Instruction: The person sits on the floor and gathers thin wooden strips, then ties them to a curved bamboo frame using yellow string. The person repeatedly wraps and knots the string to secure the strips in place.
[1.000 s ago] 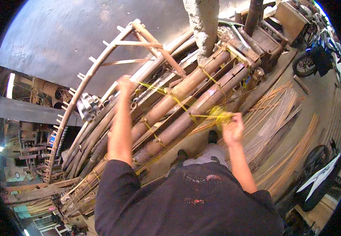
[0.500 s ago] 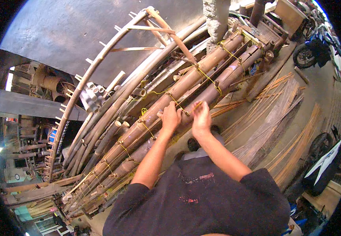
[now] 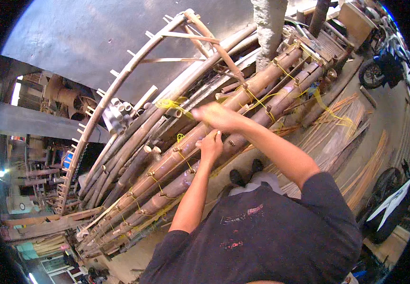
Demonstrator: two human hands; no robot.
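Observation:
Two thick brown bamboo poles, a far pole and a near pole, lie side by side on a slant, tied across with yellow cord at short wooden pegs. My left hand is closed at the far pole, its fingers bent together; what they pinch is hidden. Just beyond it my right hand, smeared by motion, reaches across over the far pole. A loose bunch of yellow cord flies out from its fingers, which look closed on it.
Behind the poles stands a curved bamboo frame with pegs along it, before a grey wall. A rough pillar rises at the back. Split bamboo strips lie on the floor at right, with motorbikes beyond.
My right hand has swung left and away, over the far pole, with yellow cord now flung beyond it. My left hand stays at the far pole. The view has shifted slightly.

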